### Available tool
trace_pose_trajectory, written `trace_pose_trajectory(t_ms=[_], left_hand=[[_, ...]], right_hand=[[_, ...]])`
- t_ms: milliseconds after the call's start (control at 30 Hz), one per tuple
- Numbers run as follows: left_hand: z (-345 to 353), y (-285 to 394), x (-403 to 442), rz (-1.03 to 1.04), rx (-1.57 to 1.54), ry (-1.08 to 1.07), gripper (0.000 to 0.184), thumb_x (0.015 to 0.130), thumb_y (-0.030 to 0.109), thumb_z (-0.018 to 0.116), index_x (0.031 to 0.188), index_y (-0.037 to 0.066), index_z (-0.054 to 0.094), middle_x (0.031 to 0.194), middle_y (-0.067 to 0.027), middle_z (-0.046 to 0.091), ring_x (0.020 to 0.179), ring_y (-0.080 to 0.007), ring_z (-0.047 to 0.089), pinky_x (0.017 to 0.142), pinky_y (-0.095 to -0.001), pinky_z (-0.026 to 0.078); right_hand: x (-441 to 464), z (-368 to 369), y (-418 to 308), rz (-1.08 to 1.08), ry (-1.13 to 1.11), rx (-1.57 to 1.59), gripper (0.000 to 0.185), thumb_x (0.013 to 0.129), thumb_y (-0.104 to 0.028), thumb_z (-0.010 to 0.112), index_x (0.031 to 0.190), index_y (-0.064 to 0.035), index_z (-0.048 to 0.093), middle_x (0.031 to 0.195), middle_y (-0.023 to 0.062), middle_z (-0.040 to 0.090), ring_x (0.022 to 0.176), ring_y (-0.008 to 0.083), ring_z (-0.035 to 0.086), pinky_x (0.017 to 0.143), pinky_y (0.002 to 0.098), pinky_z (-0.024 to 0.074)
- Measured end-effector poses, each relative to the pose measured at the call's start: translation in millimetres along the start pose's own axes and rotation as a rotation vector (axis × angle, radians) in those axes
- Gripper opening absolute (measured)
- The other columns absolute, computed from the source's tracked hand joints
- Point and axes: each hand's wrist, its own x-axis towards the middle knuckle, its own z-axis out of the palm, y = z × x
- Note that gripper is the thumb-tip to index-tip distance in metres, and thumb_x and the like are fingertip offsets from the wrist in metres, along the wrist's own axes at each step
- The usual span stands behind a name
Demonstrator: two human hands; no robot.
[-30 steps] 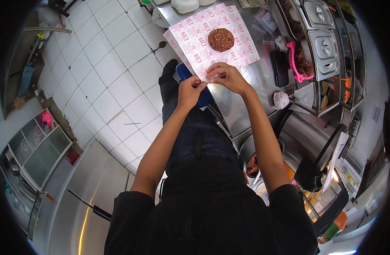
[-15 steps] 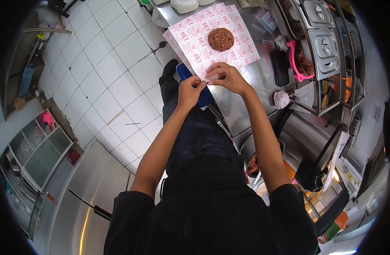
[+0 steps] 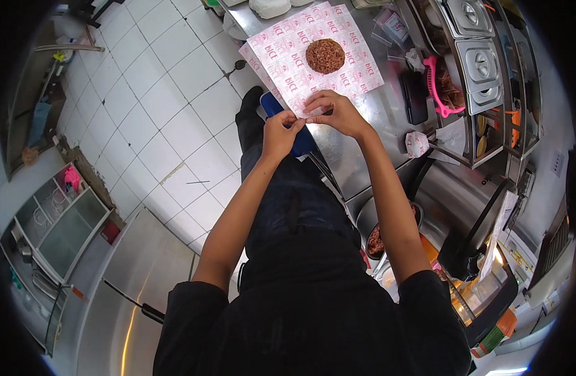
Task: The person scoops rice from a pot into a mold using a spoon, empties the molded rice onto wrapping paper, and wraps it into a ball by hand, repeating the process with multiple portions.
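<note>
Sheets of pink-printed food wrapping paper (image 3: pixel 281 47) lie on the steel counter, slightly fanned. A round brown mound of cooked rice (image 3: pixel 325 56) rests on the top sheet, toward its far right. My left hand (image 3: pixel 281 133) pinches the near corner of the paper at the counter's edge. Beside it, my right hand (image 3: pixel 335 114) has its fingers curled and pinched on the same corner, thumb close to the left thumb. The fingertips partly hide that corner, so I cannot see how it is folded.
A dark phone (image 3: pixel 414 98) and a small wrapped paper bundle (image 3: pixel 417 144) lie on the counter. Right of them are a pink basket (image 3: pixel 437 88) and lidded steel pans (image 3: pixel 482 66) on a rack. A pot of brown food (image 3: pixel 375 241) stands near my right forearm.
Almost nothing differs. The view has shifted very slightly, and both hands keep their pinch on the paper's near corner.
</note>
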Motion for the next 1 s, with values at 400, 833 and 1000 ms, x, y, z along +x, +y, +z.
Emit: trace_pose_trajectory(t_ms=[400, 833, 1000], left_hand=[[-11, -11, 0, 0.002, 0.006, -0.036, 0.019, 0.096, 0.014, 0.076, 0.104, -0.003, 0.076, 0.089, -0.0075, 0.077, 0.081, -0.0106, 0.069, 0.075, -0.0272, 0.053], [-45, 6, 46, -0.173, 0.184, -0.233, 0.023, 0.099, 0.019, 0.073, 0.101, -0.003, 0.075, 0.091, -0.0050, 0.077, 0.080, -0.0078, 0.066, 0.074, -0.0250, 0.050], [-61, 34, 68, -0.382, 0.103, -0.290, 0.022, 0.100, 0.024, 0.071, 0.105, 0.002, 0.074, 0.089, -0.0018, 0.075, 0.083, -0.0086, 0.067, 0.073, -0.0253, 0.049]], right_hand=[[-41, -27, -51, 0.067, 0.068, -0.162, 0.032, 0.080, -0.017, 0.088, 0.107, -0.0049, 0.075, 0.111, 0.0058, 0.068, 0.100, 0.0210, 0.067, 0.088, 0.0354, 0.0537], [-33, 47, -13, -0.122, 0.635, -0.103, 0.015, 0.080, 0.000, 0.078, 0.093, -0.0069, 0.076, 0.099, 0.0067, 0.071, 0.102, 0.0295, 0.062, 0.092, 0.0404, 0.0500], [-56, 60, -12, -0.022, 0.901, -0.131, 0.016, 0.077, 0.005, 0.075, 0.089, -0.0068, 0.076, 0.100, 0.0069, 0.068, 0.101, 0.0297, 0.062, 0.091, 0.0406, 0.0506]])
